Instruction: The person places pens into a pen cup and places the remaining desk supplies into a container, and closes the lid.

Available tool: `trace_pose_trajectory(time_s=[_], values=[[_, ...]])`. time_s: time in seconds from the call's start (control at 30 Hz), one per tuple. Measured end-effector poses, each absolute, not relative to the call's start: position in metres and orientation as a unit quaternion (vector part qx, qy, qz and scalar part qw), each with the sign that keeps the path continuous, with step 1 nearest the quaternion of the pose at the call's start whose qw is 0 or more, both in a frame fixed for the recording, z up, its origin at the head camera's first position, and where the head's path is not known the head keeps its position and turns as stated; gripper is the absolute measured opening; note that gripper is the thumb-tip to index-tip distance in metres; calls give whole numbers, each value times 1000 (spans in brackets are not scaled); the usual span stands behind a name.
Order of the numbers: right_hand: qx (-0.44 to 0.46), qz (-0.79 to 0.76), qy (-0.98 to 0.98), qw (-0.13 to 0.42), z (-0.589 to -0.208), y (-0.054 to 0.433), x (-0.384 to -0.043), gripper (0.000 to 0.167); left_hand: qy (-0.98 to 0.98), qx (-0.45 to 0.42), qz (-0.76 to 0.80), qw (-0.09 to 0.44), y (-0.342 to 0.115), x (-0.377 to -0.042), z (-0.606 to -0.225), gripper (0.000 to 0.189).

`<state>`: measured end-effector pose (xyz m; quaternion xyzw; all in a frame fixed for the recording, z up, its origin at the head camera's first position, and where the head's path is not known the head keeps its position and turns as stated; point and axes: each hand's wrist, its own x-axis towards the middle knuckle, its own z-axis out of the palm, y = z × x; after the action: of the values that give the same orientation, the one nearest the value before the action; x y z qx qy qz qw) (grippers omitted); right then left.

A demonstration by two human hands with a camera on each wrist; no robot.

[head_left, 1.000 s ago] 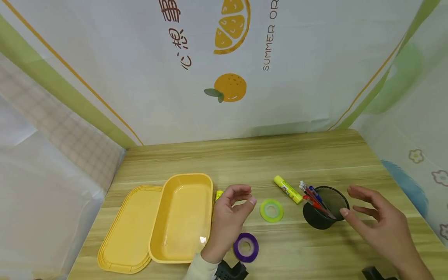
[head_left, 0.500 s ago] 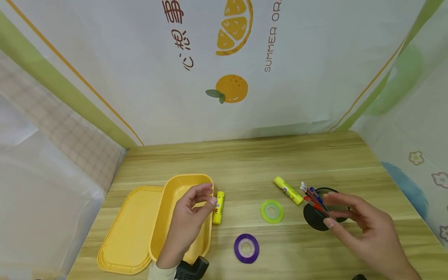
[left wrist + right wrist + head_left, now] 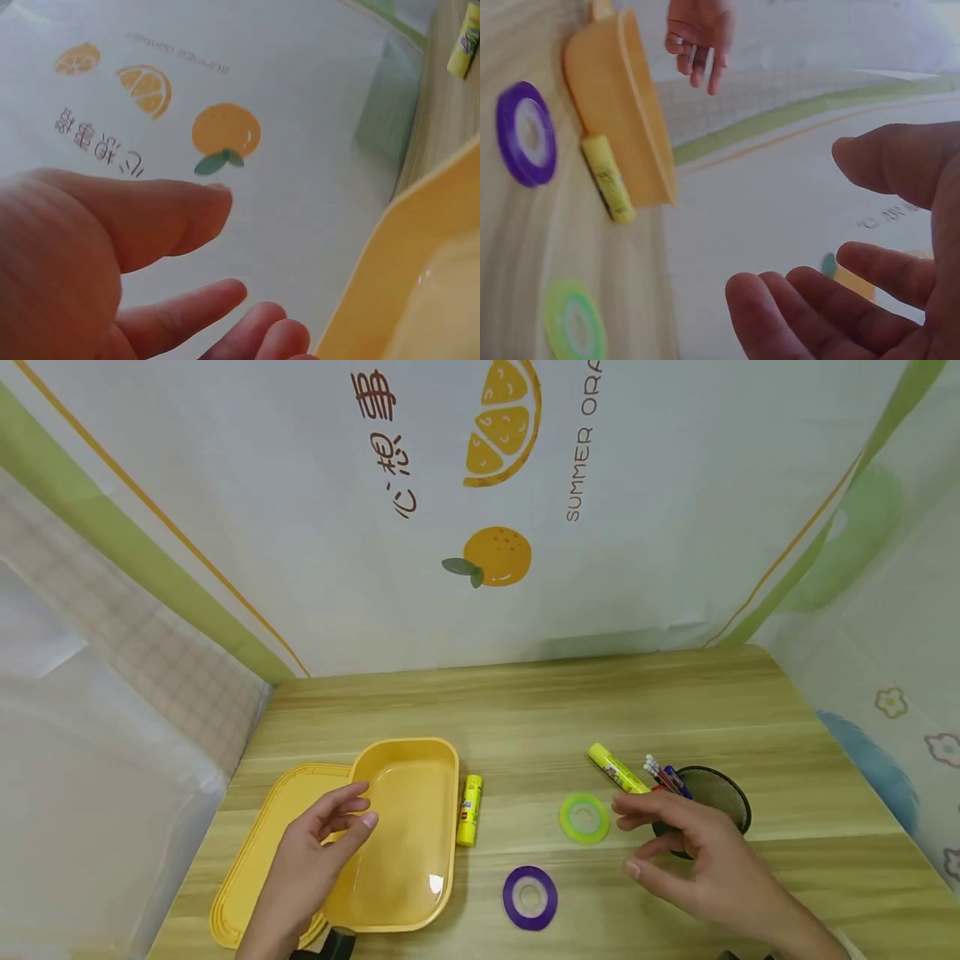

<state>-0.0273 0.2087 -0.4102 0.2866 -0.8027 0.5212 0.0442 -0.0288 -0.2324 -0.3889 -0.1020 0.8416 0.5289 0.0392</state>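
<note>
My left hand (image 3: pixel 311 856) hovers over the yellow lid (image 3: pixel 258 868) and the left rim of the yellow box (image 3: pixel 408 835), fingers loosely bent around nothing. Toward the right, my right hand (image 3: pixel 701 860) is in the air with thumb and fingers apart, holding nothing. It overlaps the black mesh pen cup (image 3: pixel 716 789) in the head view and hides part of it. Just left of its fingertips lies a roll of green tape (image 3: pixel 584 818). A roll of purple tape (image 3: pixel 529 898) lies nearer the front. One yellow glue stick (image 3: pixel 469 810) lies beside the box, another (image 3: pixel 617 768) behind the green tape.
Pencils and a blue pen (image 3: pixel 677 781) stick out of the pen cup. The wood-grain table (image 3: pixel 525 710) ends at a white printed cloth (image 3: pixel 637 568) behind, with more cloth hanging at both sides.
My left hand has moved left, across the box to above the lid. My right hand has moved left from beyond the pen cup to in front of it, near the green tape.
</note>
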Motion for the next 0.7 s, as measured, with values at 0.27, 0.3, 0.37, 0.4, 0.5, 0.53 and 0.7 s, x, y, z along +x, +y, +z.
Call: trace_pose_trajectory(time_s=[0.27, 0.3, 0.37, 0.4, 0.5, 0.53, 0.7], values=[[305, 551, -774, -59, -437, 185, -38, 57, 865, -164, 464, 96, -268, -14, -395, 67], [306, 556, -770, -71, -440, 183, -39, 56, 867, -170, 458, 100, -272, -13, -397, 68], [301, 564, -763, -95, -445, 179, -42, 56, 871, -180, 444, 106, -279, -12, -400, 72], [297, 567, -761, -107, -447, 177, -43, 55, 874, -184, 436, 108, -282, -12, -401, 73], [289, 570, -757, -134, -454, 172, -45, 57, 880, -190, 421, 114, -289, -11, -406, 76], [286, 569, -757, -144, -456, 170, -46, 58, 881, -190, 418, 116, -291, -11, -408, 76], [264, 553, -767, -192, -465, 160, -46, 61, 871, -189, 436, 122, -298, -9, -420, 73]])
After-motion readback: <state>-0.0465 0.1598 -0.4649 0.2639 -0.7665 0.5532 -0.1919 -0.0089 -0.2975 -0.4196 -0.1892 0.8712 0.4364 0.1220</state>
